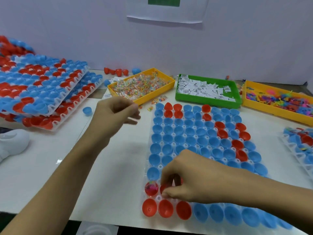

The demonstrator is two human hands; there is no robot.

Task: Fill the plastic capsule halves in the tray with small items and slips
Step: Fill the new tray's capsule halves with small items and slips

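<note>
A clear tray (172, 129) of open blue and red capsule halves lies on the table in front of me. My right hand (191, 177) reaches into its near left corner, fingers curled down over a red capsule half (163, 188); what the fingertips hold is hidden. Beside it another red half (151, 188) contains a small colourful item. My left hand (116, 112) hovers, blurred, above the table near the yellow bin of wrapped small items (140, 84), fingers loosely curled; I cannot see anything in it.
A green bin of white paper slips (205, 90) and a yellow bin of colourful plastic toys (277, 100) stand behind the tray. Stacked trays of capsule halves (42, 92) sit at the left. Another tray (299, 143) shows at the right edge. Loose capsule halves (87, 110) lie about.
</note>
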